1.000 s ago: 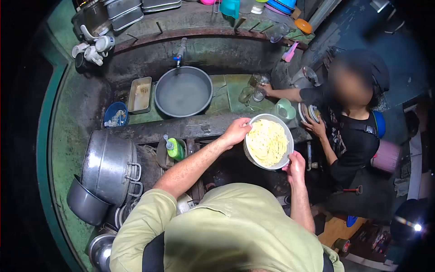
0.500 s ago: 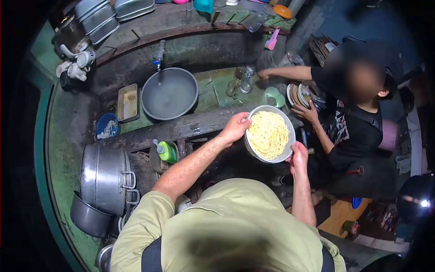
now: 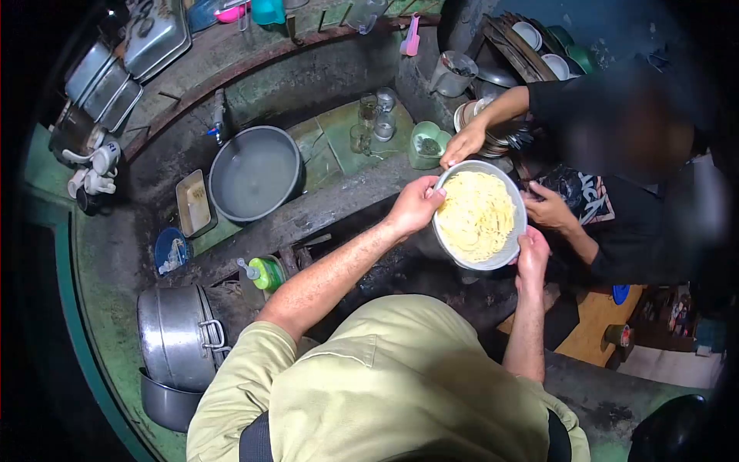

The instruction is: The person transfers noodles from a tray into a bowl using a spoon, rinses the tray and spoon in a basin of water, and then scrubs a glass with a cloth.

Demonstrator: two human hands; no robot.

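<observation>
Both my hands hold a light grey colander (image 3: pixel 502 258) by its rim, and yellow noodles (image 3: pixel 476 215) fill it. My left hand (image 3: pixel 416 206) is closed on the upper left of the rim, thumb on top. On the lower right, my right hand (image 3: pixel 532 258) grips the rim. A co-worker's hand (image 3: pixel 465 144) touches the far edge of the colander. The co-worker's other hand (image 3: pixel 550 206) is close to its right side, fingers spread; whether it touches cannot be made out.
On the left, a grey basin (image 3: pixel 256 173) of water sits under a tap (image 3: pixel 218 127), beside a rectangular tray (image 3: pixel 197 203). Several glasses (image 3: pixel 383 125) and a green container (image 3: pixel 428 145) stand on the ledge. A green soap bottle (image 3: pixel 267 273) and a large pot (image 3: pixel 173 339) are nearer me.
The colander of noodles has moved right, towards the co-worker. The co-worker's hands have left the glasses and plates and come to the colander. My view has turned right.
</observation>
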